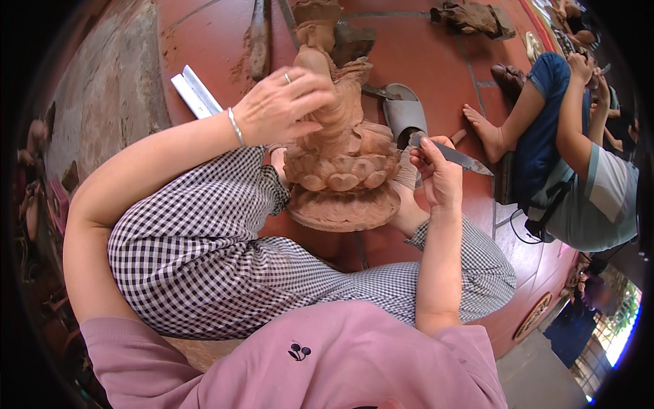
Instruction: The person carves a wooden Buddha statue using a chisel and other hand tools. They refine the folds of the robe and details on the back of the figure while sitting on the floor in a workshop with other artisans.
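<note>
As the left hand (289, 103) spreads its fingers at a carved figure (344, 160), the right hand (440, 172) pinches a knife (464, 159) (shaping, seemingly); any next cut needs steadiness.

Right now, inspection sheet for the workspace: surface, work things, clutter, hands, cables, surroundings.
Surface: red tile floor; brown crumbs near the club.
Work things: brown statue, base between the feet; knife.
Clutter: club, pale bar, slipper, dark chunk.
Hands: left hand at the statue's body, contact unclear; right hand holds the knife.
Cables: black loop by the neighbour; cable or strap unclear.
Surroundings: neighbour seated at right; more people beyond.
</note>
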{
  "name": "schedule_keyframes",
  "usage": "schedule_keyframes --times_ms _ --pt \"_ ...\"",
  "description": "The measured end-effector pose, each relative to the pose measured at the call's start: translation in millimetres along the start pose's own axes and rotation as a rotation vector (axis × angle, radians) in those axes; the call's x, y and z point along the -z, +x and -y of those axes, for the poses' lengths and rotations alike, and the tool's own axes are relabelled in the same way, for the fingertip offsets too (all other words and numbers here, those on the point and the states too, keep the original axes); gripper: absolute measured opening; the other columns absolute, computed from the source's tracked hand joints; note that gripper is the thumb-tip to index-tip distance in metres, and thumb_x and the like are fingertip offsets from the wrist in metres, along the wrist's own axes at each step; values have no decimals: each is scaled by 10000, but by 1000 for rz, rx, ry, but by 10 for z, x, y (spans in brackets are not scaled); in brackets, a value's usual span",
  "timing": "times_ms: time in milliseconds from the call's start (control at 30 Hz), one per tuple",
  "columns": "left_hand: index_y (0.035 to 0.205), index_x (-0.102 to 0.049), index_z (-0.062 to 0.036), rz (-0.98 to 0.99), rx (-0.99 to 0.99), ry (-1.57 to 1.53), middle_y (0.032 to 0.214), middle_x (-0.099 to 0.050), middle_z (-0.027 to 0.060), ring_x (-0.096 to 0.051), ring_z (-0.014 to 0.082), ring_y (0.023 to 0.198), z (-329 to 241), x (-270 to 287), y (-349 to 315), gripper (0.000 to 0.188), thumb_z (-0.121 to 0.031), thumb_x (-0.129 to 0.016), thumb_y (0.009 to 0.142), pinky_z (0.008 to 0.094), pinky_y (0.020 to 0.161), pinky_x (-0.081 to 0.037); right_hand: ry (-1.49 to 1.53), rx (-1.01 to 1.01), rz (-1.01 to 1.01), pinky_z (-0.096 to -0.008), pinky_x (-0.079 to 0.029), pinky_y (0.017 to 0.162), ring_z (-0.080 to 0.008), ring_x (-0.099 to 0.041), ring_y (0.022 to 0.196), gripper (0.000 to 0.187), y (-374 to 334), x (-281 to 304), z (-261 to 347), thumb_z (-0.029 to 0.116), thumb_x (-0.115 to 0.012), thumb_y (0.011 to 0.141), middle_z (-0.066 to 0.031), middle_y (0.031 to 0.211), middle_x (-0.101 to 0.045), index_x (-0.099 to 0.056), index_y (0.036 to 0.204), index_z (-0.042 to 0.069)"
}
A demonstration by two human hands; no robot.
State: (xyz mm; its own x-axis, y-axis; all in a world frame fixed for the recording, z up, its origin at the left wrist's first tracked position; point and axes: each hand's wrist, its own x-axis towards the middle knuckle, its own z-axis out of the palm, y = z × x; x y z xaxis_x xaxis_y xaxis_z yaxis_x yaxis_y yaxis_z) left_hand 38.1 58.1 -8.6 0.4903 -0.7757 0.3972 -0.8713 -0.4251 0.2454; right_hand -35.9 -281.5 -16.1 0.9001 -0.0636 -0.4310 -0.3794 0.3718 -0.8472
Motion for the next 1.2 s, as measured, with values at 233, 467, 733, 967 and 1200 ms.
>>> schedule_keyframes --times_ms 233,467,733,967,1200 --pt "1451 -489 -176 146 101 79 1583 -345 107 -248 316 1496 285 -127 44 852 -496 -776 716 524 1235 -194 -157 23 83 -262 -590 697 -154 -692 795 210 -41 -390 224 66 -713 913 -72 918 -665 -589 1075 16" --pt "1426 -493 -170 249 200 136 1563 -361 130 -245 334 1492 171 -271 409 779 -548 -725 786 540 1231 -185 -474 -199 371 -260 -581 722 -155 -687 820 240 454 -637 574 87 -727 905 -97 958 -686 -604 1082 -18" --pt "1379 -525 -139 132 216 -13 1551 -367 154 -240 346 1490 161 -343 397 917 -673 -763 674 564 1230 -147 -1012 -383 487 -245 -511 701 -149 -669 811 297 891 -830 864 211 -815 831 -101 991 -708 -705 997 -9" --pt "1373 -542 -131 16 384 -109 1599 -280 146 -170 341 1517 -18 -376 512 952 -701 -754 641 573 1237 -70 -1163 -356 551 -332 -459 934 -212 -659 1015 492 965 -1016 894 311 -808 783 -120 1019 -732 -716 1142 -13" --pt "1478 -456 -140 -71 517 -197 1644 -192 141 -66 403 1529 -234 -419 552 1165 -775 -747 545 613 1220 5 -1203 -407 509 -302 -497 851 -145 -656 918 386 940 -1024 833 259 -769 824 -99 968 -727 -726 1070 -36"
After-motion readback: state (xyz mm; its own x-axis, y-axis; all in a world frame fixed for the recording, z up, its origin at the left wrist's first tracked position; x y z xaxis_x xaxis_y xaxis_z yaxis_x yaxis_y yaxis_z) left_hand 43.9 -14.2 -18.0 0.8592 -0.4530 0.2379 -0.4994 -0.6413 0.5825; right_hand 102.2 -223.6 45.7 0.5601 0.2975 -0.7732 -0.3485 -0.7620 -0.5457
